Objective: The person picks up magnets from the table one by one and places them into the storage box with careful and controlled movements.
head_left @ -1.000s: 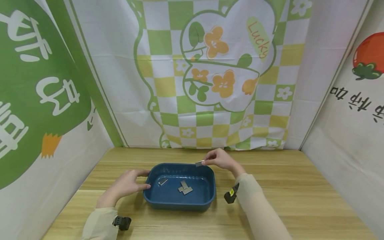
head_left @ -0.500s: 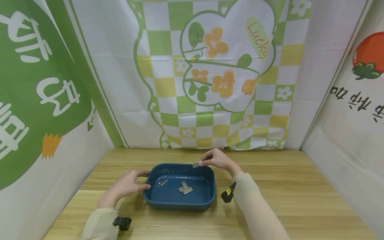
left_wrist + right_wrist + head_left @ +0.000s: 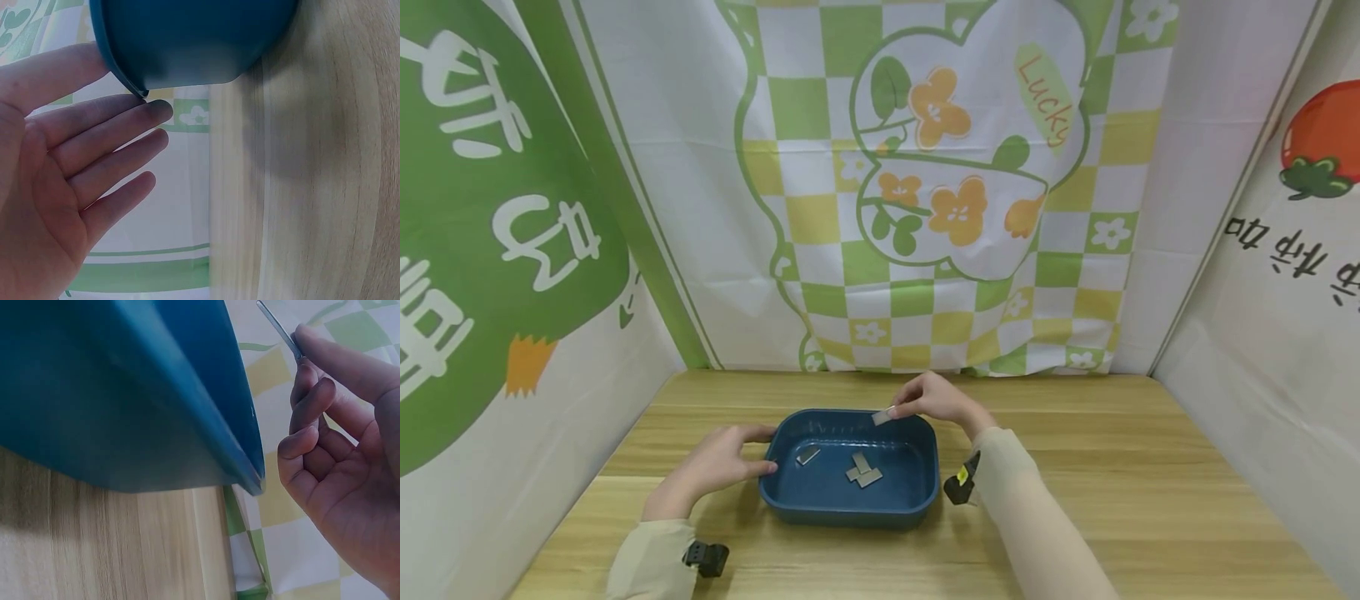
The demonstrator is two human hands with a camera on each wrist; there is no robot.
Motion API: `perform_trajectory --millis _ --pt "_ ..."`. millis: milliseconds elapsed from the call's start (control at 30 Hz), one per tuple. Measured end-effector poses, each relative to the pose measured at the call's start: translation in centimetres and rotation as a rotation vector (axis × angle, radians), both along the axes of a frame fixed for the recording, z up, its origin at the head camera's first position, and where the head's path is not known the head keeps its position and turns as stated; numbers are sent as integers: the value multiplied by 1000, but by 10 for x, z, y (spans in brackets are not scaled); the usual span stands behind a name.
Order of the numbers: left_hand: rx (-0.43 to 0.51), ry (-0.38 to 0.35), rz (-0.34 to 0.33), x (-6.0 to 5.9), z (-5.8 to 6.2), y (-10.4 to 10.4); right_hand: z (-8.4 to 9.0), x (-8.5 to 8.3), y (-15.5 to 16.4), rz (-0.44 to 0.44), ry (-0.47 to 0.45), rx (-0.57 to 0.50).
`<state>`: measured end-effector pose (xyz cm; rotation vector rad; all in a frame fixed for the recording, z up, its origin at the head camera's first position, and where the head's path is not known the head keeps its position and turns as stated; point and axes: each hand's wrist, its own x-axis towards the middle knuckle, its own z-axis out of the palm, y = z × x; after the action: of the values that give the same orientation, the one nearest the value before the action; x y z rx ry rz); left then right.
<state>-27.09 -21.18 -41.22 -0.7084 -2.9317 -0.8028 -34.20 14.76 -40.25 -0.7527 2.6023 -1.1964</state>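
A dark blue tub (image 3: 850, 517) with rounded corners stands on the wooden table. My left hand (image 3: 718, 460) rests at its left end, thumb and index finger touching the rim; in the left wrist view the other fingers are straight and spread. Above the tub's back right rim, my right hand (image 3: 936, 400) pinches a small flat rectangular metal piece (image 3: 882, 416) between thumb and index finger. From the right wrist view, the piece (image 3: 275, 325) appears edge-on, its remaining fingers curled loosely. Several similar pieces (image 3: 868, 477) lie in the tub, with another (image 3: 808, 454) near its left end.
The wooden table (image 3: 1112, 467) reaches back to a checked green and white cloth (image 3: 797, 208). Printed side cloths flank it at left and right. Black wrist cameras (image 3: 706, 558) sit on both sleeves.
My right hand has shifted a little left with the metal piece, further over the tub's back rim. The left hand and the tub have stayed put.
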Motion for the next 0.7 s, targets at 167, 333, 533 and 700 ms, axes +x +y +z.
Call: perform_trajectory --millis 167,333,533,700 --pt "1 4 6 0 0 0 1 -1 -5 9 4 6" --pt "3 -1 5 1 1 1 1 -2 -10 16 7 24" --pt "8 -8 4 1 1 1 4 -1 -15 25 -1 47" --pt "2 -3 -2 1 1 0 7 -2 -19 22 -10 57"
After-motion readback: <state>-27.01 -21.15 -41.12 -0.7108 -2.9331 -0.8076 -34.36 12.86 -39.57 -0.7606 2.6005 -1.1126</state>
